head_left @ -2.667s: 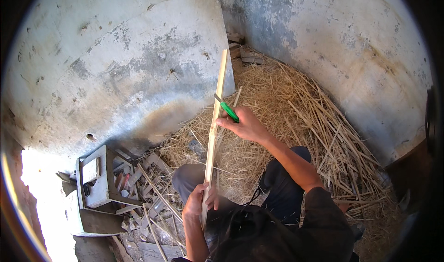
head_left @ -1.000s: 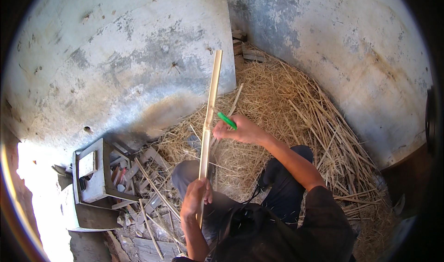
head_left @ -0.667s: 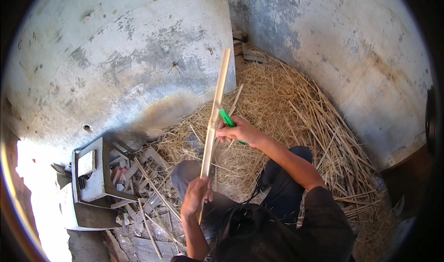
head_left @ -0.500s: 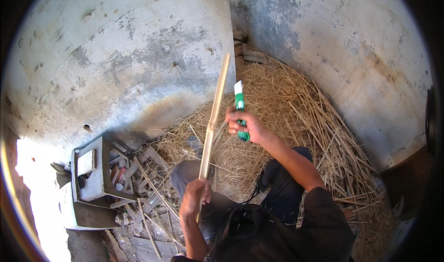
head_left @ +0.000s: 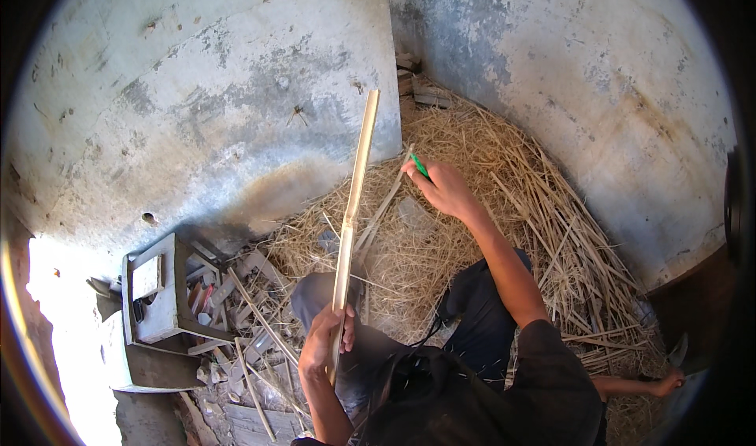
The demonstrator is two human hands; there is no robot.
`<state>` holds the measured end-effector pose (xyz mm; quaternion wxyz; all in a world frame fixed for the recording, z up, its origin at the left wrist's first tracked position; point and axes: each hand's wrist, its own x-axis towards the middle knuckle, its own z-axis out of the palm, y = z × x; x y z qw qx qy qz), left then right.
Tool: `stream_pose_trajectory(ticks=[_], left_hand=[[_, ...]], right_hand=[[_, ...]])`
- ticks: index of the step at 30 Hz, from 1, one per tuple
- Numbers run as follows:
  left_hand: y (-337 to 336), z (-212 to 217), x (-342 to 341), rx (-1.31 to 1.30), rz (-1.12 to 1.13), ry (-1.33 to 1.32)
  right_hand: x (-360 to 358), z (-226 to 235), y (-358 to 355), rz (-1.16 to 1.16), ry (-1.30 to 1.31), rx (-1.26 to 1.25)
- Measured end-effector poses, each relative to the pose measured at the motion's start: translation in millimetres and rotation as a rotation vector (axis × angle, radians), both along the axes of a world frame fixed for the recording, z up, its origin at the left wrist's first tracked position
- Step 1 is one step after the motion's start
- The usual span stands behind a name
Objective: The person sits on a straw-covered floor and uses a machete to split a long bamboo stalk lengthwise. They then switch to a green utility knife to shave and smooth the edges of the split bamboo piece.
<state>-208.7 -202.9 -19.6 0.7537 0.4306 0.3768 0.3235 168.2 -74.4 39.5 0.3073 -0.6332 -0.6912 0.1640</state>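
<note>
My left hand (head_left: 324, 337) is closed around the lower part of a long split bamboo strip (head_left: 346, 229). The strip slants up and slightly right, with a node about halfway along, and its far end stands free. To the right of its upper half, my right hand (head_left: 445, 187) grips a green-handled utility knife (head_left: 420, 166). Only part of the knife's handle shows; the fingers hide the rest, and I cannot make out its blade. Knife and bamboo are apart in the picture. Thin pale strips (head_left: 383, 207) show between the bamboo and my right hand.
Shavings (head_left: 465, 143) cover the floor ahead, with long loose slats (head_left: 551, 202) piled along the right wall. At left stands a worn wooden box frame (head_left: 161, 288) beside scrap wood (head_left: 228, 363). Another person's hand (head_left: 669, 383) is at lower right, near a curved blade (head_left: 679, 350).
My right hand has moved up and right and turned, so less of the knife shows. The bamboo's far end has shifted slightly left. Another person's forearm and hand have appeared at lower right.
</note>
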Motion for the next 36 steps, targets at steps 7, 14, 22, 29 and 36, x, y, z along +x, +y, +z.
stream_pose_trajectory(ticks=[7,14,22,29,36], left_hand=[[0.8,0.7,3.4,0.029,0.012,0.042],[6.1,-27.2,-1.1,-0.109,-0.219,-0.434],[-0.1,-22.3,8.8,-0.224,-0.282,-0.417],[5.2,-28.7,7.9,-0.169,-0.352,-0.385],[15.5,-8.3,15.5,-0.011,-0.288,-0.119]], right_hand=[[1.4,-16.1,-2.0,0.04,-0.046,0.257],[-6.7,16.4,-10.6,0.5,1.004,-0.012],[-26.2,14.7,-16.5,0.417,0.8,0.06],[-28.6,-2.6,-7.5,0.213,0.456,0.309],[-20.1,17.8,-17.7,0.154,0.278,0.105]])
